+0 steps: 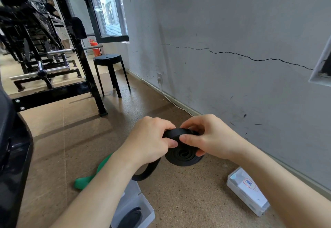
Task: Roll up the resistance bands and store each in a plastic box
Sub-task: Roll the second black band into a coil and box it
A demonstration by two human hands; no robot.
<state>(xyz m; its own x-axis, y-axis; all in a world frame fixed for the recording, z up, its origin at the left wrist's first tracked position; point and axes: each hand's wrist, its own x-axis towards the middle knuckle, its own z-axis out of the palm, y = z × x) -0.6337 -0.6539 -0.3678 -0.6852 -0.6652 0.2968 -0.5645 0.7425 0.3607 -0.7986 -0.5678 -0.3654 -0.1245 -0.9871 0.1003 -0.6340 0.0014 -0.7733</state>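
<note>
A black resistance band (181, 153) is wound into a thick coil held in the air above the floor. My left hand (149, 140) grips the coil's left side, thumb pressed on its face. My right hand (207, 136) pinches the top and right side of the coil. A loose tail of the black band (148, 171) hangs down under my left wrist. On the floor lies a green band (89, 175), partly hidden by my left forearm. A clear plastic box (143, 204) below holds a rolled black band (130, 218).
A second clear box (248, 191) with a labelled card lies at the right near the wall. A black stool (110, 71) and a black gym rack (86, 70) stand further back. A dark padded seat (12, 148) fills the left edge. The grey wall runs along the right.
</note>
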